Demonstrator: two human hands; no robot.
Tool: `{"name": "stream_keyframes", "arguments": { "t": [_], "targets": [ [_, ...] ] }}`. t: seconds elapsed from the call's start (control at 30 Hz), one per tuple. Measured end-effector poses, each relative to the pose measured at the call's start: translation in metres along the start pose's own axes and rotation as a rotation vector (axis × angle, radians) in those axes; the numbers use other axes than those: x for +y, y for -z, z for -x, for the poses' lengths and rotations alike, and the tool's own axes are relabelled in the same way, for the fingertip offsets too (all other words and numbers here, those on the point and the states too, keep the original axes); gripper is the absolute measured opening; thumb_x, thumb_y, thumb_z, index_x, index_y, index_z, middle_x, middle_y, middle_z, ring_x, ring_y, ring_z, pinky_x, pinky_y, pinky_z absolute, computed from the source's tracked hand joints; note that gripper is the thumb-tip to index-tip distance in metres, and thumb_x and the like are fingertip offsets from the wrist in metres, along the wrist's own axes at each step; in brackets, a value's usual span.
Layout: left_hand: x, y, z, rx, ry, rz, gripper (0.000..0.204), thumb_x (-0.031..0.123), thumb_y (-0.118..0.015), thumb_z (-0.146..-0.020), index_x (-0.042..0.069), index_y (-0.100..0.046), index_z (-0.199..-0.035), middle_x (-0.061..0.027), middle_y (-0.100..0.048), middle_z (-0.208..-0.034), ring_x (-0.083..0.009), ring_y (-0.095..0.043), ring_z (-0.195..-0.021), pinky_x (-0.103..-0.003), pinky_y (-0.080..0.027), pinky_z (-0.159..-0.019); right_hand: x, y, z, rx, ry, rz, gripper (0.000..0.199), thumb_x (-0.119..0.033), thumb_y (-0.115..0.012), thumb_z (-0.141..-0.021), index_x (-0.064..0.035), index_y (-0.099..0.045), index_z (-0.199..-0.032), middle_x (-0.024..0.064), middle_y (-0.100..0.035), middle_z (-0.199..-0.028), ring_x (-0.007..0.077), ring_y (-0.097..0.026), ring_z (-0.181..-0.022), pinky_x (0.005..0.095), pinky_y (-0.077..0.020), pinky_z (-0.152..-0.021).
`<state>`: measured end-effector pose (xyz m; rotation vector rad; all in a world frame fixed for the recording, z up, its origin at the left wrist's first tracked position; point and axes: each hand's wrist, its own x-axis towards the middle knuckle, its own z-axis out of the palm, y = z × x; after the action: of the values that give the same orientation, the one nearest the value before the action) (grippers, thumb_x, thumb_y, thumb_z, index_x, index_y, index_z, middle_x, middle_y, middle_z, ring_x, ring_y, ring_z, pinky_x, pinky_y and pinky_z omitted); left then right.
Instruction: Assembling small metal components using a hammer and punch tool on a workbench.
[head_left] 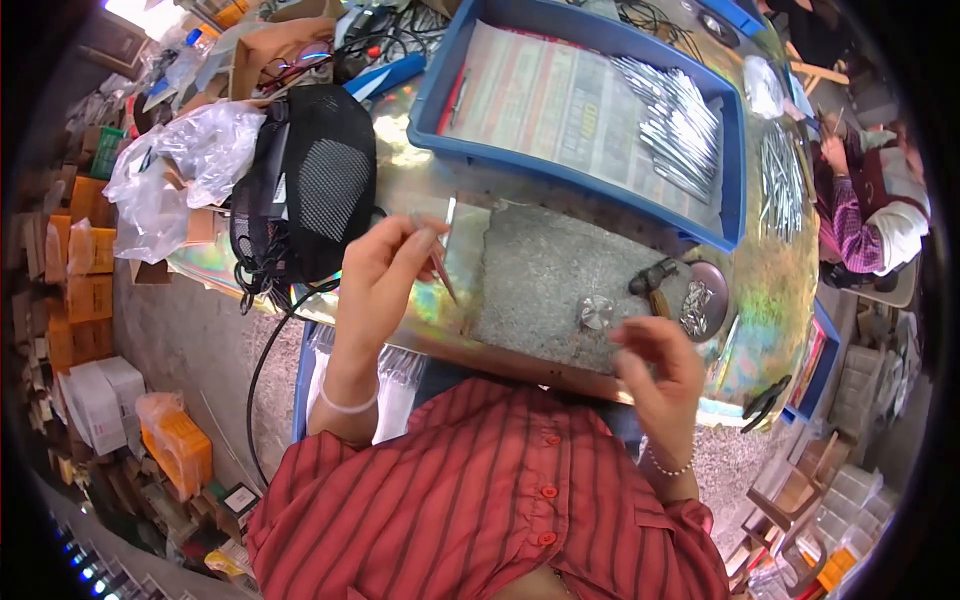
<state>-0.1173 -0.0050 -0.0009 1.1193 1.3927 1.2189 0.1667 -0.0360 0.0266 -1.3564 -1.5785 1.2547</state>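
Left hand (385,275), frame centre: pinches 1 thin metal rod (441,262) | Right hand (655,365), lower right: fingers loosely curled, empty, near round metal disc (597,312) | grey slab (560,280) on desk (770,290)

Tray (440,95) behind slab (545,280); disc (597,312) on slab, hammer (655,280) perhaps beside it.

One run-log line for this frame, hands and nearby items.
left hand: pinches thin metal rod | right hand: fingers curled, contents unclear | near: round metal piece, grey slab, blue tray
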Motion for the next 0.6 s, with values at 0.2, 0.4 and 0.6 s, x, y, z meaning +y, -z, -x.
{"name": "stream_keyframes", "arguments": {
  "t": [0.2, 0.4, 0.6],
  "targets": [
    [-0.061, 0.01, -0.048, 0.11, -0.143, -0.658, 0.025, 0.012, -0.065, -0.078, -0.004, -0.06, -0.097, -0.007, -0.054, -0.057, -0.0103, -0.05, -0.051, -0.026, -0.041, -0.05, 0.017, 0.03, 0.011, 0.256, 0.058, 0.407, 0.021, 0.0, -0.059, -0.08, 0.0011, -0.055, -0.101, 0.008, -0.059, -0.093, 0.0146, -0.057, -0.083, 0.0257, -0.0455, -0.075],
    [-0.067, -0.004, -0.055, 0.09, -0.143, -0.757, 0.027, 0.012, -0.07, -0.073, 0.0, -0.06, -0.095, -0.0109, -0.054, -0.056, -0.0169, -0.05, -0.048, -0.03, -0.039, -0.047, 0.032, 0.04, 0.014, 0.257, 0.052, 0.603, 0.025, -0.004, -0.059, -0.079, 0.0007, -0.051, -0.102, 0.0156, -0.053, -0.103, 0.0314, -0.053, -0.094, 0.0361, -0.042, -0.082],
    [-0.07, -0.009, -0.056, 0.118, -0.218, -0.734, 0.024, 0.009, -0.069, -0.074, 0.002, -0.061, -0.096, -0.0106, -0.056, -0.061, -0.0165, -0.052, -0.051, -0.028, -0.041, -0.05, 0.038, 0.041, 0.01, 0.17, 0.039, 0.693, 0.034, -0.003, -0.059, -0.077, 0.0003, -0.049, -0.11, 0.0174, -0.049, -0.111, 0.0332, -0.05, -0.101, 0.0361, -0.0401, -0.087]
  ]
}}
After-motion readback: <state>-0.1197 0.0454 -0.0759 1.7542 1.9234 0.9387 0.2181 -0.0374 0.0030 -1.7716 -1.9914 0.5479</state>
